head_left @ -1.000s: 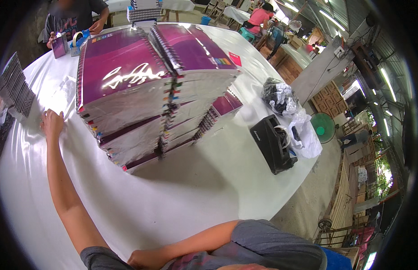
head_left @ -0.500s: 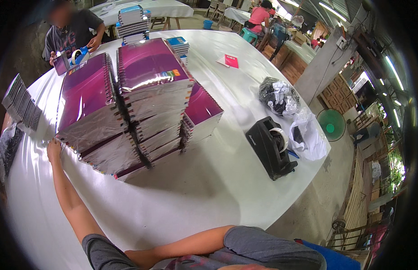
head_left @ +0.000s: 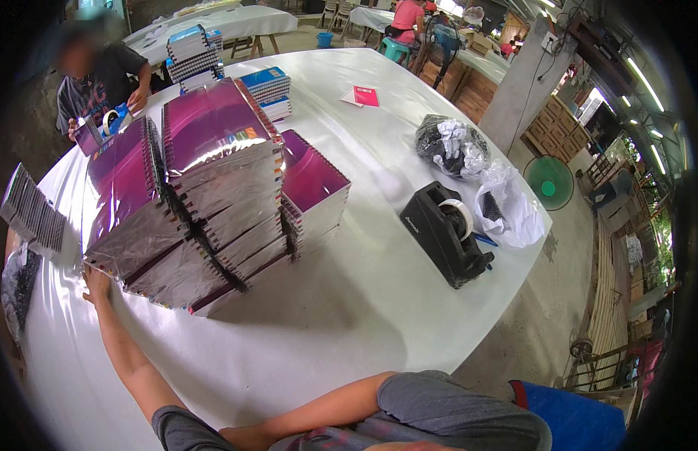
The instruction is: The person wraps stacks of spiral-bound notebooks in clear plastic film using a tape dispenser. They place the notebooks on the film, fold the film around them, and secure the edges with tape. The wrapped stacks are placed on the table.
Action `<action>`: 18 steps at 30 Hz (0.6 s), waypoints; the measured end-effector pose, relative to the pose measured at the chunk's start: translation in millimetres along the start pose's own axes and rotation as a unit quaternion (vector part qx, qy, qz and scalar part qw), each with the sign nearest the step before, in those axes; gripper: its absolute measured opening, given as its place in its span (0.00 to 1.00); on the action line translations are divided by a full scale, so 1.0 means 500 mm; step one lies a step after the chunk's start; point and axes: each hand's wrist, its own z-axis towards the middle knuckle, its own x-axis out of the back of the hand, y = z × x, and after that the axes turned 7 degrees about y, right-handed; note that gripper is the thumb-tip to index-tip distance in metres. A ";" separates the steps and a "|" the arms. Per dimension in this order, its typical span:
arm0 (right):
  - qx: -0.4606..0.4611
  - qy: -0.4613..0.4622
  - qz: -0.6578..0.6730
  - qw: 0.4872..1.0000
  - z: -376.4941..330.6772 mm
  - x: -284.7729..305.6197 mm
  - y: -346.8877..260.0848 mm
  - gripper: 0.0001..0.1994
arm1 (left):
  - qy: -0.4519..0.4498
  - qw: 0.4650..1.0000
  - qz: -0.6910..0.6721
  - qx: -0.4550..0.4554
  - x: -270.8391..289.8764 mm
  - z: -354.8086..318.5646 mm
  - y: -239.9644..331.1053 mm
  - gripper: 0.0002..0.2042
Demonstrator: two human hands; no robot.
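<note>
Tall stacks of purple spiral-bound notebooks (head_left: 214,128), wrapped in clear plastic, stand on the white-covered table (head_left: 319,331). My left hand (head_left: 96,284) reaches out to the lower left corner of the nearest stack (head_left: 123,169). Its fingers are apart and at the stack's base; whether they press on it I cannot tell. Close to my body lies my right hand (head_left: 242,437), its fingers hidden behind my left arm and sleeve. A lower purple stack (head_left: 315,177) stands to the right of the tall ones.
A black tape dispenser (head_left: 447,237), a white plastic bag (head_left: 510,207) and a crumpled dark bag (head_left: 450,146) sit on the right. Blue notebooks (head_left: 265,86) stand behind. A tilted grey stack (head_left: 33,210) is far left. Across the table, a person (head_left: 101,83) handles a purple notebook.
The whole view has shifted, so the table things sit further left. My left hand stays by the stack's corner, with its fingers now more spread. My right arm has barely moved.
</note>
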 end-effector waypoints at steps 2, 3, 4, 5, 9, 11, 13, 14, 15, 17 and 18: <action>-0.006 -0.039 -0.048 0.998 -0.002 0.000 0.011 0.23 | -0.009 0.999 -0.030 0.011 0.007 0.007 -0.001 0.21; 0.012 -0.042 -0.072 0.996 0.000 -0.003 0.046 0.24 | -0.013 0.999 -0.044 0.016 0.012 0.011 0.001 0.20; 0.028 -0.047 -0.098 0.994 0.003 0.001 0.048 0.24 | -0.018 0.998 -0.061 0.024 0.011 0.014 -0.003 0.20; 0.065 0.000 -0.065 0.996 0.002 -0.004 0.046 0.24 | 0.004 0.997 -0.071 0.012 0.006 0.017 -0.004 0.19; 0.089 0.026 -0.004 0.996 -0.013 -0.011 -0.005 0.24 | 0.073 0.994 -0.068 -0.048 -0.084 0.068 -0.092 0.22; 0.065 -0.002 -0.015 0.998 -0.010 -0.003 -0.014 0.24 | 0.147 0.988 -0.038 -0.041 -0.109 0.062 -0.076 0.24; 0.054 0.004 -0.029 0.998 -0.005 0.018 -0.008 0.24 | 0.061 0.995 0.077 -0.028 -0.092 0.047 -0.009 0.27; 0.050 0.020 -0.027 0.998 -0.003 0.019 -0.010 0.24 | 0.050 0.997 0.051 -0.040 -0.084 0.050 -0.008 0.27; 0.045 0.036 -0.026 0.998 -0.002 0.017 -0.014 0.24 | 0.038 0.998 0.024 -0.053 -0.078 0.047 -0.006 0.26; 0.090 0.048 -0.031 0.994 -0.010 -0.007 0.008 0.24 | 0.002 0.998 -0.021 -0.054 -0.073 0.050 -0.046 0.27; 0.144 0.051 -0.042 0.987 -0.005 -0.016 0.030 0.23 | 0.065 0.996 -0.004 -0.067 -0.077 0.053 -0.063 0.27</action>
